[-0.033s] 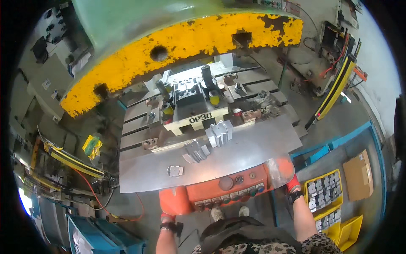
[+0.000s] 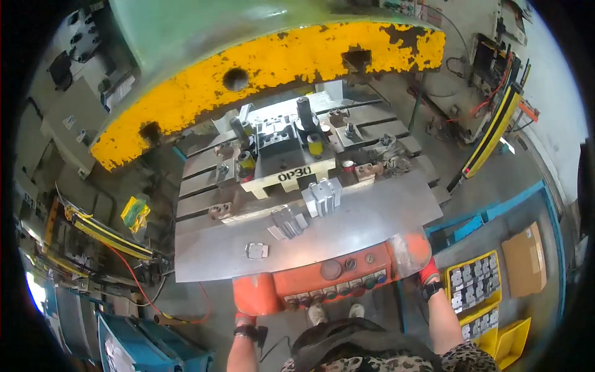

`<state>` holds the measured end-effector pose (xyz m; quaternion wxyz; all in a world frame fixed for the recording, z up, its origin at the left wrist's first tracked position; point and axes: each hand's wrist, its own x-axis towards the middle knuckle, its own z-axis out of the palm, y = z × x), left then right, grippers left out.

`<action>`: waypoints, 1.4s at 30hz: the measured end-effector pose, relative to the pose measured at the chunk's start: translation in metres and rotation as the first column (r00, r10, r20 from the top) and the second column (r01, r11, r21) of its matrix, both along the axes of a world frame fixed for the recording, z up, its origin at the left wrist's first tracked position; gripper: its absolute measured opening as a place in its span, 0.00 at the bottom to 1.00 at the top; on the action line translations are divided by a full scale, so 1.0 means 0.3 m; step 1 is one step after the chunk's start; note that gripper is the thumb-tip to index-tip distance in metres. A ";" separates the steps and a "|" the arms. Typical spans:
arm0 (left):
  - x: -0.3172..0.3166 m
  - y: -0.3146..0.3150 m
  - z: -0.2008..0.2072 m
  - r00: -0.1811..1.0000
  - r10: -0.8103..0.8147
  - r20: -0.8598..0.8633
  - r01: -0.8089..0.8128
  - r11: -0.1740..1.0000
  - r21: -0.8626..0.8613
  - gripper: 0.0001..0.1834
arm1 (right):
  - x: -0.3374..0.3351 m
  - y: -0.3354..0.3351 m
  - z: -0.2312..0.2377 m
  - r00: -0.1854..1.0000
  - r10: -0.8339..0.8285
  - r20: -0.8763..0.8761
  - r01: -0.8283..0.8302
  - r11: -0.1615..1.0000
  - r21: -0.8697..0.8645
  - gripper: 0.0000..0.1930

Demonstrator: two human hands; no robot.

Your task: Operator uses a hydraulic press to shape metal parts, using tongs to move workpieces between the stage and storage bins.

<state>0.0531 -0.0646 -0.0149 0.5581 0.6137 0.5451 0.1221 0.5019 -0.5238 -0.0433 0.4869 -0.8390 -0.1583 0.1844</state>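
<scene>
Orange and hard-looking, the control console (image 2: 322,282) is sitting between my left hand (image 2: 245,318) and right hand (image 2: 428,271), its long axis running from one to the other, its button row (image 2: 343,289) facing upward. Rounded end covers (image 2: 257,294) are hiding the fingers, so I'm unable to tell whether they're spread or gripping. I'm judging it heavy, stiff and fairly smooth, with those ends offering the best hold.
</scene>
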 end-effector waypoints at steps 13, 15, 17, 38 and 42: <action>-0.067 -0.023 -0.019 0.996 -0.034 -0.082 0.032 0.999 -0.030 0.30 | -0.036 -0.004 0.012 0.999 -0.012 0.035 0.010 0.999 0.052 0.17; -0.081 -0.015 -0.026 0.992 -0.063 -0.110 0.059 0.998 -0.036 0.30 | -0.043 -0.002 0.027 0.999 -0.009 0.048 0.010 1.000 -0.018 0.18; -0.098 -0.004 -0.028 0.985 -0.103 -0.136 0.099 0.994 -0.040 0.31 | -0.042 0.007 0.041 0.997 0.018 0.069 -0.018 1.000 0.003 0.18; 1.217 0.429 1.129 0.827 -0.186 -0.530 0.560 0.338 0.756 0.36 | -0.399 -0.054 0.227 0.764 -0.520 -0.383 0.611 0.774 0.168 0.19; 1.490 0.467 1.095 0.793 -0.127 -0.596 0.594 0.380 0.709 0.40 | -0.508 -0.128 0.178 0.769 -0.639 0.005 0.638 0.767 0.066 0.23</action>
